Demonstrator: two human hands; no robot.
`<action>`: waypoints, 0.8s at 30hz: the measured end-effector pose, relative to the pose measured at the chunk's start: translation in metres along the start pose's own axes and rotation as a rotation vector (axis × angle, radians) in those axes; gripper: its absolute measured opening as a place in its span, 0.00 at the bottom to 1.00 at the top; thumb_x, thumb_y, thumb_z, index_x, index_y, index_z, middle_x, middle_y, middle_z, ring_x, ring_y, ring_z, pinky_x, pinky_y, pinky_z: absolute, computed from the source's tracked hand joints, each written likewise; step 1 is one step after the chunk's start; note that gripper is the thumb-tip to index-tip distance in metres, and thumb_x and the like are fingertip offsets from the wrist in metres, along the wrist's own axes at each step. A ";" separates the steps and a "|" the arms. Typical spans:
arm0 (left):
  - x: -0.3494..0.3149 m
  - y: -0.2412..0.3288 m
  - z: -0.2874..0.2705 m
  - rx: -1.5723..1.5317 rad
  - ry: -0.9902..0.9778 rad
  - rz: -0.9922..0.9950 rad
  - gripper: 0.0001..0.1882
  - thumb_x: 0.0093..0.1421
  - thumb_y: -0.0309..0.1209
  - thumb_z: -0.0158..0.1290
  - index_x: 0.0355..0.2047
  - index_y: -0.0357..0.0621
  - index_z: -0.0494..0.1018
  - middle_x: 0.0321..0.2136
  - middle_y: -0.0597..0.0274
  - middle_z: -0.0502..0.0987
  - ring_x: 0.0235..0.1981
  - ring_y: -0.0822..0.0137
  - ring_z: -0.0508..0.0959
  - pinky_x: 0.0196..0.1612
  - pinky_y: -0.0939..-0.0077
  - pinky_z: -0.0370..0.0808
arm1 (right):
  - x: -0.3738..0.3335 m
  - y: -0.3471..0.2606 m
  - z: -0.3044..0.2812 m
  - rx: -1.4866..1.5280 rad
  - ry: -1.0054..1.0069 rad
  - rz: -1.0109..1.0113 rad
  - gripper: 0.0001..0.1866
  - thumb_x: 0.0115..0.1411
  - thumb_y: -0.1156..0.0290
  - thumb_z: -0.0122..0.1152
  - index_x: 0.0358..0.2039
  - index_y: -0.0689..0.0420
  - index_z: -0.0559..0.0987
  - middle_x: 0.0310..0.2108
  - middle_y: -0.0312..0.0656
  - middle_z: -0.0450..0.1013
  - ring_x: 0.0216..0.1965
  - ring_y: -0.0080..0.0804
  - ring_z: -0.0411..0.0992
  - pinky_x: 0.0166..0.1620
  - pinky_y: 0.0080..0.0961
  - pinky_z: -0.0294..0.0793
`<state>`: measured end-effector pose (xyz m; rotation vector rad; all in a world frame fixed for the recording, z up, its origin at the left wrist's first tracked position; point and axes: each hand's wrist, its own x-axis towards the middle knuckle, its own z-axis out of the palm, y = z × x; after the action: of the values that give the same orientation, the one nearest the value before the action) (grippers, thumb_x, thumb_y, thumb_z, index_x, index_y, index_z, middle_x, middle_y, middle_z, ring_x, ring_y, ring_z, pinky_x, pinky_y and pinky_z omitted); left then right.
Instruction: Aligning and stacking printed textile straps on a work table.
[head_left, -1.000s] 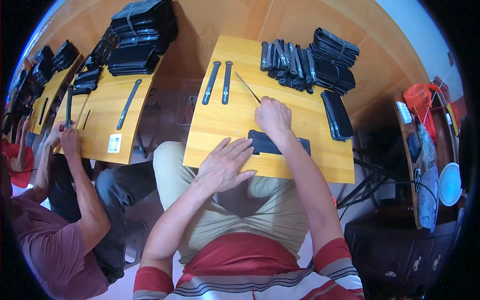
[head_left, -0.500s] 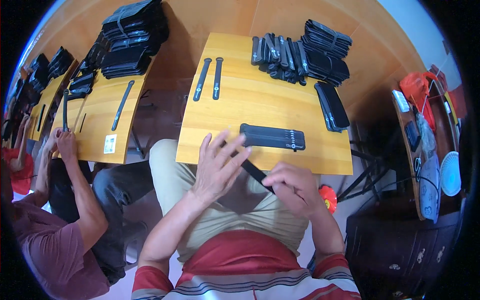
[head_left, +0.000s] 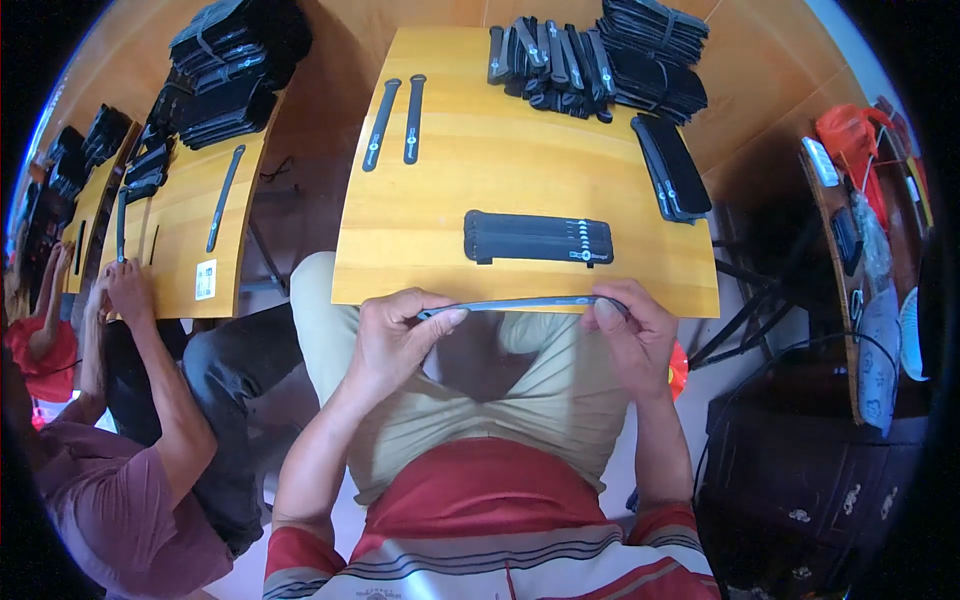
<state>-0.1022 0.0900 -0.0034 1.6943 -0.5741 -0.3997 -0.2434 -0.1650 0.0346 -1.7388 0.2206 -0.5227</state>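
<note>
A narrow dark strap (head_left: pixel 525 304) is stretched level between my hands, just over the table's near edge. My left hand (head_left: pixel 400 335) pinches one end between thumb and fingers. At the other end, my right hand (head_left: pixel 633 322) holds it in the same kind of pinch. Just beyond the strap, a row of overlapping black straps (head_left: pixel 530 238) lies flat on the wooden table (head_left: pixel 440 190). Two single straps, one slanted (head_left: pixel 381 125) and one nearly straight (head_left: pixel 413 120), lie apart at the far left.
Loose straps (head_left: pixel 550 62) heap at the back, beside bundled black stacks (head_left: pixel 655 60). A smaller strap pile (head_left: pixel 670 168) sits on the right. Left of me, a person (head_left: pixel 130 480) works at another table (head_left: pixel 185 250). A cluttered shelf (head_left: pixel 840 300) stands to the right.
My left hand was open with fingers spread, and the strap slanted from my right hand. Now both hands grip its ends and hold it level. The view has shifted slightly.
</note>
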 end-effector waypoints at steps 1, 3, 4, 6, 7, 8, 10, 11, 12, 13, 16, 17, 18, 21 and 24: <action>0.002 -0.001 0.001 -0.017 0.011 -0.022 0.11 0.61 0.28 0.67 0.42 0.35 0.84 0.27 0.62 0.85 0.30 0.76 0.81 0.35 0.79 0.78 | 0.000 0.006 -0.003 -0.058 0.023 0.023 0.09 0.68 0.74 0.64 0.43 0.66 0.82 0.34 0.43 0.79 0.32 0.26 0.78 0.40 0.21 0.78; 0.006 0.004 0.003 -0.075 -0.012 -0.111 0.11 0.62 0.29 0.66 0.42 0.35 0.84 0.27 0.62 0.84 0.31 0.77 0.81 0.36 0.80 0.78 | -0.001 0.020 -0.009 -0.065 0.064 0.090 0.09 0.67 0.74 0.64 0.44 0.66 0.83 0.33 0.42 0.80 0.32 0.24 0.78 0.39 0.21 0.79; 0.008 0.005 0.004 -0.136 -0.029 -0.191 0.10 0.63 0.29 0.65 0.41 0.35 0.84 0.28 0.63 0.84 0.31 0.77 0.81 0.36 0.82 0.77 | -0.001 0.025 -0.012 -0.076 0.104 0.148 0.10 0.66 0.75 0.65 0.45 0.66 0.83 0.32 0.40 0.80 0.32 0.22 0.78 0.39 0.21 0.79; 0.014 0.005 0.008 -0.189 -0.016 -0.222 0.10 0.64 0.29 0.65 0.41 0.34 0.84 0.28 0.63 0.84 0.31 0.78 0.81 0.36 0.83 0.77 | 0.002 0.031 -0.015 -0.064 0.131 0.178 0.10 0.66 0.75 0.66 0.45 0.66 0.83 0.31 0.40 0.80 0.32 0.22 0.78 0.38 0.20 0.79; 0.018 0.004 0.009 -0.246 0.001 -0.244 0.10 0.65 0.29 0.64 0.40 0.34 0.84 0.29 0.63 0.83 0.32 0.78 0.80 0.36 0.85 0.77 | 0.004 0.034 -0.017 -0.058 0.158 0.199 0.10 0.66 0.75 0.66 0.45 0.66 0.83 0.30 0.39 0.81 0.31 0.21 0.78 0.37 0.20 0.79; 0.021 0.005 0.011 -0.241 -0.002 -0.251 0.10 0.65 0.29 0.64 0.40 0.34 0.84 0.29 0.63 0.83 0.32 0.78 0.80 0.36 0.85 0.77 | 0.005 0.037 -0.019 -0.053 0.160 0.207 0.10 0.66 0.75 0.66 0.45 0.66 0.83 0.30 0.39 0.81 0.31 0.21 0.78 0.37 0.20 0.79; 0.028 0.006 0.014 -0.255 0.008 -0.229 0.09 0.66 0.29 0.63 0.39 0.33 0.84 0.30 0.64 0.83 0.30 0.79 0.79 0.35 0.85 0.75 | 0.008 0.043 -0.022 -0.009 0.182 0.218 0.09 0.66 0.75 0.66 0.44 0.66 0.83 0.31 0.39 0.80 0.31 0.21 0.77 0.36 0.19 0.78; 0.031 0.005 0.014 -0.248 0.008 -0.235 0.09 0.66 0.29 0.63 0.39 0.33 0.84 0.30 0.64 0.83 0.30 0.79 0.79 0.35 0.85 0.75 | 0.010 0.046 -0.023 -0.002 0.182 0.224 0.09 0.66 0.75 0.66 0.44 0.66 0.83 0.31 0.39 0.80 0.31 0.21 0.77 0.36 0.19 0.78; 0.034 0.002 0.014 -0.162 0.012 -0.194 0.09 0.66 0.29 0.63 0.39 0.33 0.84 0.28 0.65 0.82 0.29 0.80 0.78 0.33 0.85 0.75 | 0.011 0.048 -0.023 -0.011 0.191 0.208 0.09 0.66 0.75 0.66 0.44 0.66 0.83 0.31 0.38 0.80 0.30 0.21 0.77 0.35 0.19 0.78; 0.036 0.001 0.014 -0.076 0.016 -0.153 0.09 0.66 0.29 0.63 0.38 0.33 0.84 0.27 0.67 0.81 0.28 0.80 0.76 0.32 0.85 0.74 | 0.012 0.051 -0.024 -0.020 0.201 0.191 0.09 0.66 0.75 0.66 0.44 0.66 0.83 0.32 0.38 0.79 0.29 0.20 0.76 0.34 0.19 0.77; 0.045 0.006 0.019 -0.075 0.047 -0.213 0.09 0.66 0.29 0.63 0.38 0.33 0.83 0.25 0.68 0.80 0.26 0.81 0.75 0.31 0.85 0.72 | 0.016 0.053 -0.030 -0.108 0.234 0.141 0.08 0.66 0.75 0.65 0.44 0.66 0.83 0.32 0.37 0.78 0.27 0.20 0.74 0.32 0.18 0.75; 0.048 0.005 0.020 -0.068 0.045 -0.219 0.09 0.66 0.29 0.63 0.38 0.33 0.83 0.25 0.68 0.80 0.26 0.81 0.75 0.31 0.85 0.72 | 0.016 0.055 -0.031 -0.102 0.236 0.148 0.08 0.66 0.75 0.65 0.44 0.66 0.83 0.32 0.37 0.78 0.27 0.20 0.74 0.32 0.18 0.75; 0.051 0.004 0.021 -0.047 0.044 -0.234 0.07 0.65 0.27 0.63 0.38 0.33 0.83 0.25 0.67 0.81 0.26 0.79 0.77 0.32 0.85 0.74 | 0.016 0.057 -0.033 -0.126 0.229 0.153 0.08 0.66 0.75 0.65 0.43 0.65 0.84 0.33 0.37 0.78 0.27 0.19 0.74 0.32 0.18 0.75; 0.057 0.003 0.024 -0.039 0.049 -0.241 0.07 0.66 0.26 0.62 0.38 0.32 0.83 0.25 0.66 0.81 0.27 0.79 0.77 0.33 0.85 0.75 | 0.020 0.059 -0.035 -0.171 0.234 0.181 0.08 0.66 0.76 0.64 0.43 0.65 0.84 0.33 0.37 0.77 0.27 0.19 0.74 0.31 0.18 0.74; 0.062 0.002 0.025 -0.088 0.058 -0.236 0.09 0.67 0.27 0.62 0.40 0.31 0.83 0.25 0.67 0.81 0.27 0.81 0.76 0.33 0.86 0.75 | 0.025 0.061 -0.037 -0.206 0.240 0.191 0.08 0.66 0.77 0.64 0.43 0.65 0.84 0.32 0.38 0.77 0.26 0.20 0.74 0.30 0.19 0.73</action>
<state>-0.0656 0.0333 -0.0034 1.6883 -0.3108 -0.5350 -0.2299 -0.2221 -0.0126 -1.8288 0.6234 -0.5835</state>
